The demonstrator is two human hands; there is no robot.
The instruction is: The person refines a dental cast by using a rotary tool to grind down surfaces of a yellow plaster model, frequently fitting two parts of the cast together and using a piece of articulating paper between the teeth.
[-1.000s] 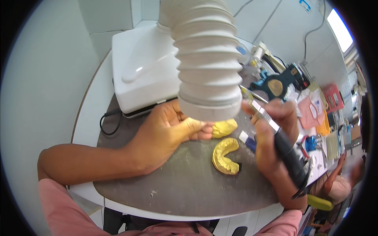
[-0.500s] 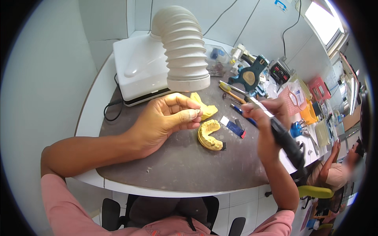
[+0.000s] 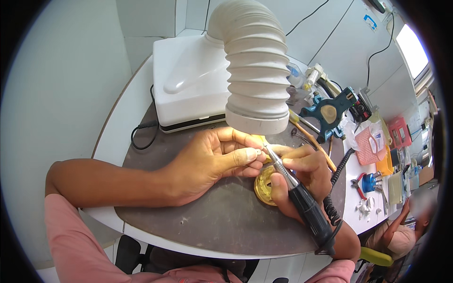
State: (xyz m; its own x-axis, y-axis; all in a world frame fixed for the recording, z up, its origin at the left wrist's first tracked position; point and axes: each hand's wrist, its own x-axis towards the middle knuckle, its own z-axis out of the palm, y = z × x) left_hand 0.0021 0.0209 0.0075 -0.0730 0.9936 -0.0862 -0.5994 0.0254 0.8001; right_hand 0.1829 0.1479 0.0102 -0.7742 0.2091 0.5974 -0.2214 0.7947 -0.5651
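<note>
My left hand (image 3: 222,160) pinches a small pale piece (image 3: 258,153) between thumb and index finger, just below the hose mouth. My right hand (image 3: 309,172) is closed around a black-and-silver rotary handpiece (image 3: 307,212) with a coiled black cord; its tip meets or nearly meets the small piece. A yellow horseshoe dental cast (image 3: 262,188) lies on the grey bench mat (image 3: 188,228), partly hidden under my hands, with a second yellow piece (image 3: 258,138) mostly hidden behind my fingers. A white corrugated hose (image 3: 257,70) arches over my hands from a white box (image 3: 184,89).
At the right are a teal articulator (image 3: 316,112), brushes and tools, a pink basket (image 3: 368,148), pliers (image 3: 359,186), a blue stand (image 3: 368,183) and bins. A white wall (image 3: 61,104) borders the left. A seated person (image 3: 396,231) works at the far right.
My right hand has brought the handpiece leftward to my left hand's pinched piece. The hose appeared smaller and higher half a second ago as the view shifted; it now looms nearer again.
</note>
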